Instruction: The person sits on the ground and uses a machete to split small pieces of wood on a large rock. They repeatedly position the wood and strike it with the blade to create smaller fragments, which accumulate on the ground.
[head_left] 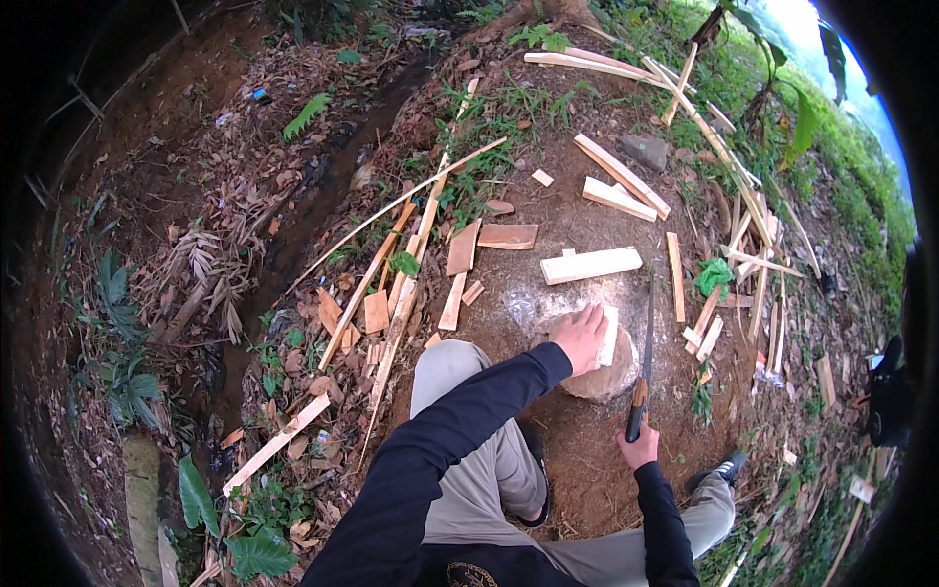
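Observation:
A short pale wood block (608,338) lies on a round tree stump (599,384), pointing away from me. My left hand (581,338) presses on the block's left side, its fingers laid along the wood and partly hiding it. In my right hand (641,447) is a handsaw (648,338), gripped by its dark and brown handle. The long blade points away from me, just right of the stump and block. Whether its teeth touch the wood I cannot tell. Pale sawdust (553,298) covers the ground around the stump.
Beyond the stump lies a thick pale wood piece (591,265), with more cut pieces (619,199) farther off. Long strips (396,333) lie left, beside brown offcuts (508,236). Sticks (758,230) and a green plastic bag (713,276) are at right. A ditch (293,210) runs along the left.

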`<state>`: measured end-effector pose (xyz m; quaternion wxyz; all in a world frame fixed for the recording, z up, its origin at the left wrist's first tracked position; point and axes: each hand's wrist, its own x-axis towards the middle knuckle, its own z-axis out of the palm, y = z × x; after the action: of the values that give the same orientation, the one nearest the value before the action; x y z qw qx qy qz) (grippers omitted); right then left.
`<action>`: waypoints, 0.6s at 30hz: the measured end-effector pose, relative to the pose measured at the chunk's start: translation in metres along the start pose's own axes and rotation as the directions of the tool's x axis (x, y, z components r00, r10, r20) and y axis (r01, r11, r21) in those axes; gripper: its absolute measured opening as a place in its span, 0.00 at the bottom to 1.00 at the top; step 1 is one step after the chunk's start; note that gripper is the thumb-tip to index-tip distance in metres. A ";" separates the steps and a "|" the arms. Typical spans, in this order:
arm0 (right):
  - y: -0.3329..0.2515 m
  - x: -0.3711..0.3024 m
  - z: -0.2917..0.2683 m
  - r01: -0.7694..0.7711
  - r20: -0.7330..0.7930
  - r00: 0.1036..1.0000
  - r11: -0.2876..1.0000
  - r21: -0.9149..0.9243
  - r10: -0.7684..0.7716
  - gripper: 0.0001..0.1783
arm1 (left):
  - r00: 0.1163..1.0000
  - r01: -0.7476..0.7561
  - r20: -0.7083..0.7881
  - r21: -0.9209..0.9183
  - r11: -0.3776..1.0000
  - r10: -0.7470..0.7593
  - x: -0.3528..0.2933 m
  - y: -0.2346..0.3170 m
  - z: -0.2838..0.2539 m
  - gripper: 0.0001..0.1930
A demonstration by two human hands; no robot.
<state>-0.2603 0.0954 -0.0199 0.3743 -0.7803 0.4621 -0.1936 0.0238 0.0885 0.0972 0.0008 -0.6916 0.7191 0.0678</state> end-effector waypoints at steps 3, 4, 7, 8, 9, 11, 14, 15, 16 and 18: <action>0.004 0.000 0.001 -0.001 -0.010 1.000 1.000 0.004 0.002 0.12 | 1.000 -0.004 -0.002 -0.002 1.000 0.004 0.000 0.001 -0.001 0.47; 0.007 0.001 0.002 -0.001 -0.013 1.000 1.000 -0.005 0.000 0.13 | 1.000 -0.007 -0.002 -0.001 1.000 0.007 0.000 0.001 -0.002 0.47; 0.007 0.001 0.004 0.007 -0.024 1.000 1.000 0.000 -0.007 0.16 | 1.000 -0.005 0.000 0.001 1.000 0.005 0.000 0.001 -0.001 0.47; 0.007 0.001 0.004 0.010 -0.030 1.000 1.000 0.006 -0.009 0.17 | 1.000 -0.004 0.001 0.001 1.000 0.004 0.000 0.001 -0.001 0.47; 0.007 0.001 0.004 0.008 -0.029 1.000 1.000 0.011 -0.008 0.16 | 1.000 -0.005 -0.001 -0.001 1.000 0.005 0.000 0.001 -0.001 0.47; 0.008 0.002 0.004 0.006 -0.026 1.000 1.000 0.022 -0.005 0.16 | 1.000 -0.006 -0.004 -0.006 1.000 0.006 0.001 0.001 -0.001 0.47; 0.006 0.002 0.003 -0.005 -0.013 1.000 1.000 0.007 0.005 0.15 | 1.000 -0.006 -0.012 -0.004 1.000 0.006 0.000 0.001 0.000 0.47; 0.004 0.002 0.002 -0.009 -0.012 1.000 1.000 0.014 0.009 0.15 | 1.000 -0.007 -0.017 -0.006 1.000 0.007 0.000 0.001 0.000 0.48; 0.002 0.001 0.003 -0.013 -0.010 1.000 1.000 0.021 0.013 0.15 | 1.000 -0.008 -0.023 -0.007 1.000 0.008 -0.001 0.000 0.001 0.48; 0.000 0.001 0.002 -0.016 -0.006 1.000 1.000 0.023 0.016 0.14 | 1.000 -0.009 -0.030 -0.006 1.000 0.009 -0.002 -0.001 0.001 0.48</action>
<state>-0.2583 0.0959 -0.0215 0.3833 -0.7716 0.4672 -0.1986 0.0244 0.0908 0.0962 -0.0124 -0.6892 0.7220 0.0596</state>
